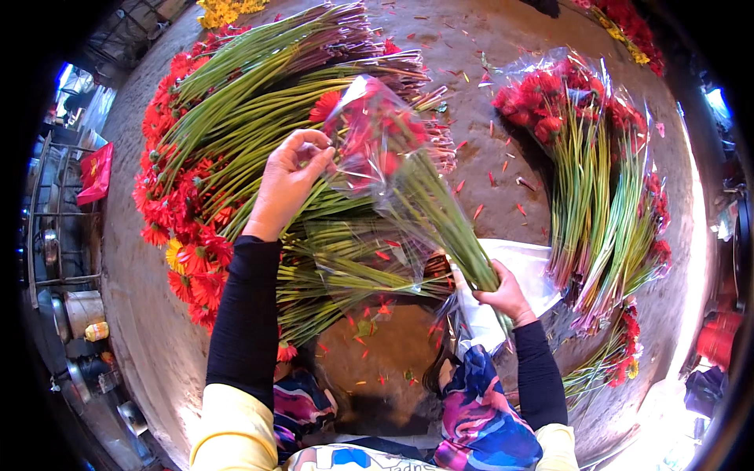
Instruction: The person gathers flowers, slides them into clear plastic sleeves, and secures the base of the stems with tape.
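Note:
My right hand (pixel 506 294) is wrapped round the lower stems of a bunch of red gerbera daisies (pixel 440 208), which slants up to the left. A clear plastic sleeve (pixel 357 129) covers the flower heads. At the sleeve's upper left edge, my left hand (pixel 290 180) is closed in a pinch, seemingly on the film. Beneath both hands lies a big pile of loose gerberas (pixel 259 133), red heads to the left and cut stem ends to the right. More clear plastic film (pixel 369 259) rests over the stems nearest me.
Wrapped red bunches (pixel 581 173) lie on the floor (pixel 487 94) at the right. White sheeting (pixel 518 263) is by my right hand. A few loose flowers (pixel 624 349) lie nearer at right. Metal racks (pixel 59 212) stand far left, and yellow flowers (pixel 224 12) lie at the back.

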{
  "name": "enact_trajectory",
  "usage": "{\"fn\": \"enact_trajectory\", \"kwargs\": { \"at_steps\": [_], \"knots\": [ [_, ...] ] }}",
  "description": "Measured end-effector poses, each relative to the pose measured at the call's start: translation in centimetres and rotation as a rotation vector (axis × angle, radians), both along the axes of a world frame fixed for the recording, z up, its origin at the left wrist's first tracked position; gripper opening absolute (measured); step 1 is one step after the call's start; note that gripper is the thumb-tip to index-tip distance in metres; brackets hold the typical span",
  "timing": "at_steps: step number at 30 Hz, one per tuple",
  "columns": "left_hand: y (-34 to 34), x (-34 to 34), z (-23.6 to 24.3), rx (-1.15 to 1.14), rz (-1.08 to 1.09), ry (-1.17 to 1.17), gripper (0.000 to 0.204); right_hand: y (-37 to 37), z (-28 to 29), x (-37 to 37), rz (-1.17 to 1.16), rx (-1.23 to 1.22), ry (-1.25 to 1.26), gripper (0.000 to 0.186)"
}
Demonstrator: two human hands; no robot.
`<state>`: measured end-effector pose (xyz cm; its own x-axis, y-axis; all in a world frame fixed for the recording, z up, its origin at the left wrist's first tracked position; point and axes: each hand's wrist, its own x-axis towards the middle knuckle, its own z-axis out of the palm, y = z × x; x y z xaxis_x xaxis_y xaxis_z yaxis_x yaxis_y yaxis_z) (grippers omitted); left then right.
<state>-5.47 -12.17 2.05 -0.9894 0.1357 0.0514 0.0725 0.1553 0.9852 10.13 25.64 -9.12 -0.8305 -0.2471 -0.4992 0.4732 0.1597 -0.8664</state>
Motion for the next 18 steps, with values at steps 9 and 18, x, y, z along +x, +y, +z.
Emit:
{"fn": "enact_trajectory", "kwargs": {
  "at_steps": [9,18],
  "knots": [
    [1.4,-0.9,-3.2,-0.316,-0.006,-0.010,0.017,-2.9,-2.1,-1.1,-0.002,0.705,0.241,0.071],
    [1.6,-1.8,-0.8,0.153,-0.159,-0.230,0.025,-1.5,-3.7,-2.0,-0.132,0.383,0.359,0.047]
  ]
}}
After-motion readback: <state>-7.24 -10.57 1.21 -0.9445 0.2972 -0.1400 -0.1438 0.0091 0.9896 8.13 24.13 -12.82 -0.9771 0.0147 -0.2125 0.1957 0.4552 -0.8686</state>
